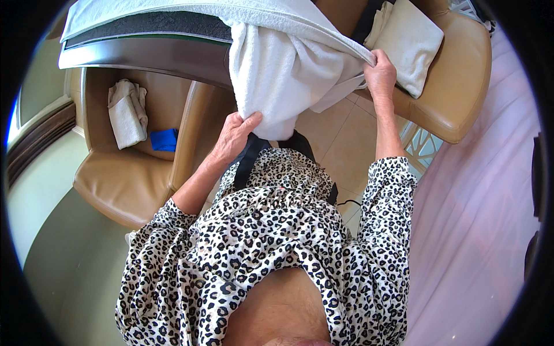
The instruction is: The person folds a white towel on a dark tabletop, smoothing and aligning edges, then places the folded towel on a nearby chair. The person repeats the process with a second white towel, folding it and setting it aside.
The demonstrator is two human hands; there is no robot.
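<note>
A large white terry towel (277, 73) hangs between my two hands, its upper part lying over a dark table (151, 56) at the top of the view. My left hand (237, 134) pinches the towel's lower left edge between thumb and fingers, close to my waist. Farther out and to the right, my right hand (381, 75) grips a gathered corner and pulls the edge taut. Between them the cloth sags in soft folds. A dark textured mat (173, 27) shows on the table where the towel leaves it bare.
At left stands a tan leather chair (125, 177) with folded off-white cloths (127, 114) and a blue cloth (164, 140) on it. Another tan chair (458, 82) at right holds a folded white towel (407, 47). Pinkish draped fabric (467, 216) fills the right side. Floor tiles (342, 129) show below.
</note>
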